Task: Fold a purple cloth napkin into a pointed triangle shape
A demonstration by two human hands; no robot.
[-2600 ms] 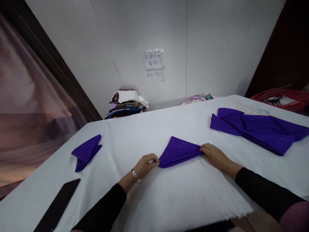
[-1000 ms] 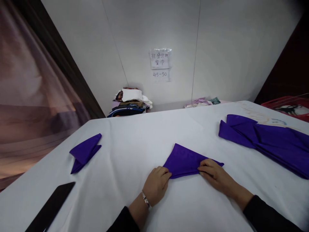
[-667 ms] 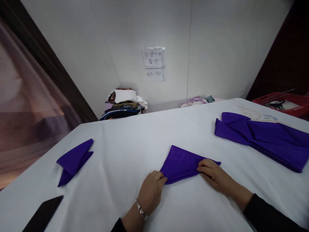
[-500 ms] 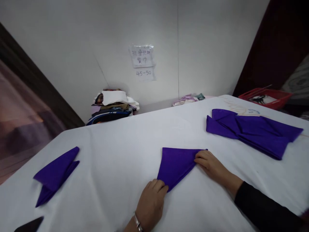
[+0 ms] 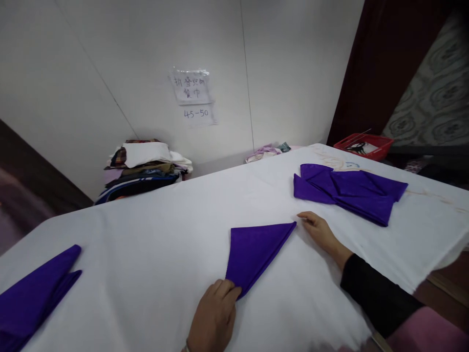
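Observation:
A purple cloth napkin (image 5: 256, 252), folded into a triangle, lies on the white tablecloth in front of me. Its lower corner is pinched between the thumb and fingers of my left hand (image 5: 215, 313). My right hand (image 5: 318, 232) hovers just beyond the napkin's right tip, apart from it, fingers loosely stretched and holding nothing. At the lower left lies another folded purple napkin (image 5: 36, 296), cut off by the picture's edge. Several purple napkins (image 5: 351, 190) seem to overlap in a loose pile on the right.
The table (image 5: 157, 239) carries a white cloth. Behind its far edge stands a stack of folded clothes (image 5: 146, 166), with more fabric (image 5: 266, 152) farther right. A red basket (image 5: 381, 146) sits at the far right corner. Handwritten paper signs (image 5: 192, 95) hang on the wall.
My right hand has let go of the napkin's right tip and moved slightly away from it. My left hand still grips the lower corner. The view has turned to the right.

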